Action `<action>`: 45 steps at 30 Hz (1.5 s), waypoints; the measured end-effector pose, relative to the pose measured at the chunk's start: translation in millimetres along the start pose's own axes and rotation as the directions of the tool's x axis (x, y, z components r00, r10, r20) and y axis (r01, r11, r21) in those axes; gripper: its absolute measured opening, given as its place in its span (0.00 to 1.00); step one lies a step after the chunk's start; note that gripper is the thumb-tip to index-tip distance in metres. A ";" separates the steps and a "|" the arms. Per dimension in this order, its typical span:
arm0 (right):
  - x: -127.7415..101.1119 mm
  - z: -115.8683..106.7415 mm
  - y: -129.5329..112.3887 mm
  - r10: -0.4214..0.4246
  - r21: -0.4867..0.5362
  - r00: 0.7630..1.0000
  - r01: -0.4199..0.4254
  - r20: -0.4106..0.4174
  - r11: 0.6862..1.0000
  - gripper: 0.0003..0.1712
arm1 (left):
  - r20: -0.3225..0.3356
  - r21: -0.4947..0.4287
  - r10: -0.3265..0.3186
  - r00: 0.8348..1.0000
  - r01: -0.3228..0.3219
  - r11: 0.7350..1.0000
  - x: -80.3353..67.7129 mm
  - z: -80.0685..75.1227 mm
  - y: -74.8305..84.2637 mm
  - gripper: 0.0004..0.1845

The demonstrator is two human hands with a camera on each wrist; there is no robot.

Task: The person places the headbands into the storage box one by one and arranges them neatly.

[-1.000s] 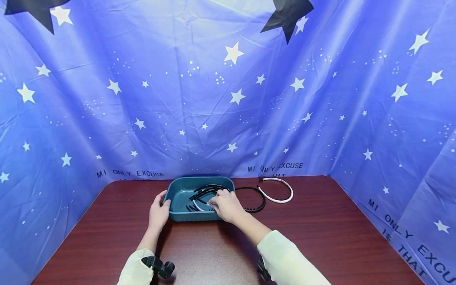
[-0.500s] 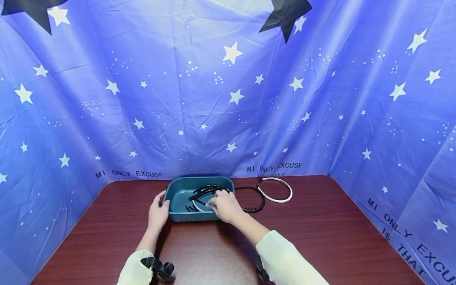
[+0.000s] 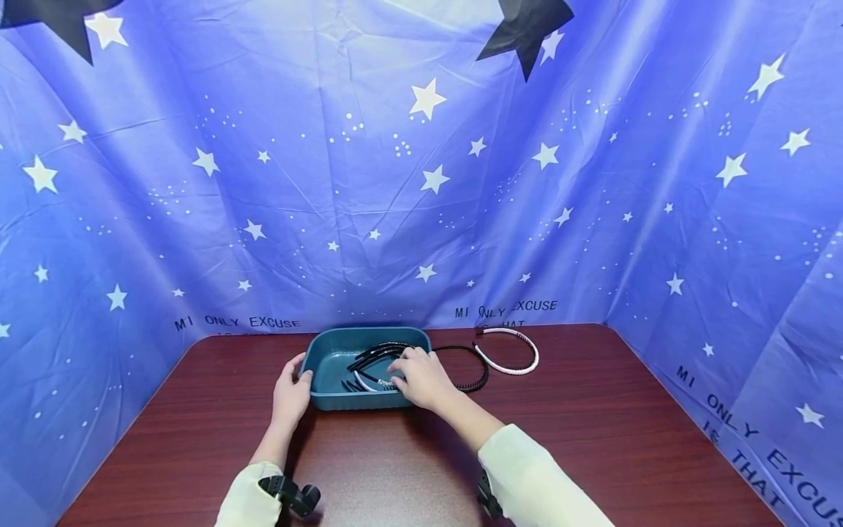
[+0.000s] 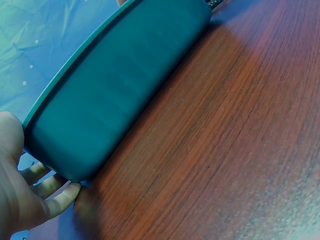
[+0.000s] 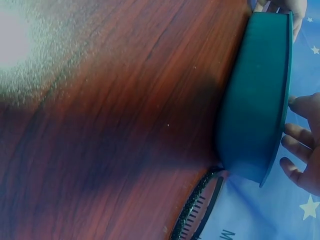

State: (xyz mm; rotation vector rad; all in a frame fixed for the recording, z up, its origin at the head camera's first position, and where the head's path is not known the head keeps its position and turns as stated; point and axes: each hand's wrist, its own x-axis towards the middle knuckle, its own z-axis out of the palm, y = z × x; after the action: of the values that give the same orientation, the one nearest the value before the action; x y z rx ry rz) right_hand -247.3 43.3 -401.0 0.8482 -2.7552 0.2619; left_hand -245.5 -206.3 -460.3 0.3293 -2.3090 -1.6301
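A teal tray [image 3: 329, 400] sits on the dark wooden table and holds several black headbands [image 3: 377, 350] and a white one [image 3: 361, 380]. My left hand [image 3: 293, 391] grips the tray's near left corner, thumb over the rim; in the left wrist view the palm [image 4: 17, 190] presses against the tray wall [image 4: 115, 95]. My right hand [image 3: 421, 377] hovers over the tray's right side. In the right wrist view its fingers [image 5: 300, 150] are spread beside the tray rim [image 5: 255, 100] and hold nothing.
A black toothed headband [image 3: 486, 373] lies on the table just right of the tray, seen also in the right wrist view as the same black headband [image 5: 195, 205]. A pink-white headband [image 3: 536, 356] lies further right. Blue star-print cloth walls the table on three sides.
My right hand's fingertips have lifted from the white headband's end and moved slightly up over the black headbands. The left hand and the tray have stayed put.
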 end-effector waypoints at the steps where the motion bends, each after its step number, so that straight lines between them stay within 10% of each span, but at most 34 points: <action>1: 0.0 -0.9 1.0 0.001 0.008 1.000 -0.001 0.000 1.000 0.11 | 0.000 0.001 0.001 1.000 -0.001 1.000 0.1 -0.1 -0.3 0.24; 20: -6.7 -15.0 38.5 0.080 0.159 0.993 -0.065 -0.091 0.985 0.14 | -0.002 0.025 0.008 1.000 -0.008 1.000 0.8 -0.1 -0.6 0.24; 45: -39.9 -15.0 107.9 0.248 0.116 0.962 -0.235 -0.115 0.965 0.13 | -0.003 0.017 0.009 1.000 -0.009 1.000 -0.9 0.0 0.5 0.24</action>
State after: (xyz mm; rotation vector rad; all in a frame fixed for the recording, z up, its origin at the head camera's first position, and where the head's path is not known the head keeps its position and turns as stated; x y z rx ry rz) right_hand -274.3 155.8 -408.7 0.4947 -2.7399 0.4873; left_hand -244.7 -205.8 -459.9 0.3244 -2.3207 -1.6052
